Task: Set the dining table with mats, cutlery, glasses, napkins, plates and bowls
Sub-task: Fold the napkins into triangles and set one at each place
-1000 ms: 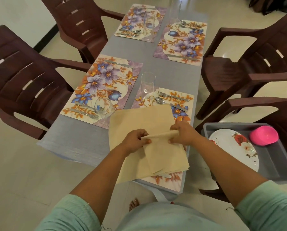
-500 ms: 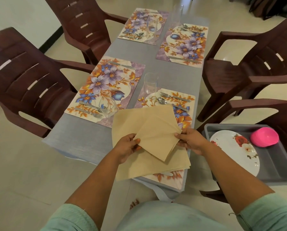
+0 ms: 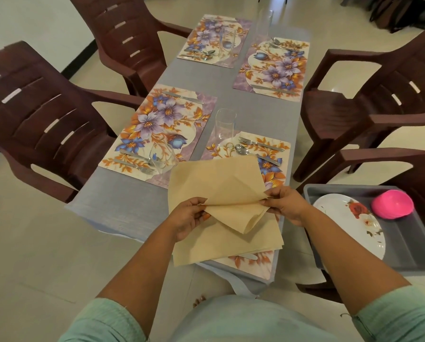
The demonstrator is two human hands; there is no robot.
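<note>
A beige napkin [image 3: 233, 213] is held above a stack of beige napkins [image 3: 221, 245] that lies on the near right floral mat [image 3: 253, 264]. My left hand [image 3: 189, 218] pinches the napkin's left corner and my right hand [image 3: 285, 206] pinches its right corner; the napkin is partly folded and hangs between them. Several floral mats with cutlery lie on the grey table [image 3: 122, 201]. A tall glass [image 3: 225, 124] stands at the near right mat, and another glass [image 3: 162, 157] stands on the near left mat [image 3: 157, 129].
A grey tray [image 3: 416, 253] on a chair to the right holds a white flowered plate [image 3: 354, 223] and an upturned pink bowl [image 3: 391, 204]. Dark brown plastic chairs [image 3: 33, 119] stand along both sides of the table. Two more glasses stand at the far mats.
The napkin lay flat as a diamond between my hands half a second ago; now both hands have lifted and folded it, with its lower half hanging down over the stack.
</note>
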